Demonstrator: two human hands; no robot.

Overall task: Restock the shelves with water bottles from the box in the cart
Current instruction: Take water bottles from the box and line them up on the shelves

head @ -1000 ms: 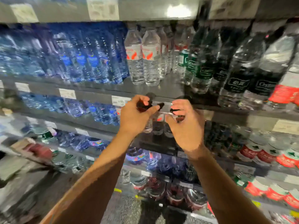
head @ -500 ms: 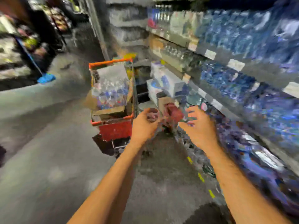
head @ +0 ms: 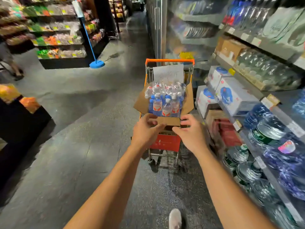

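Floor: grey stone aisle floor (head: pixel 69 123), dark and a little shiny, around the cart (head: pixel 166 142).
Cart: orange-handled, in the middle of the aisle; it carries the open cardboard box (head: pixel 168 120).
Water bottles (head: pixel 165 100): upright inside the box, blue and white caps.
Shelves (head: pixel 257 90): right of the cart, full of bottled water and cartons.
Broom (head: pixel 96 63): blue, far left of the cart, leaning on a snack rack.
Left hand (head: pixel 145 129): fingers relaxed, reaching the near flap of the box; it grips nothing.
Right hand (head: pixel 189 131): fingers spread, at the same flap; it holds nothing.
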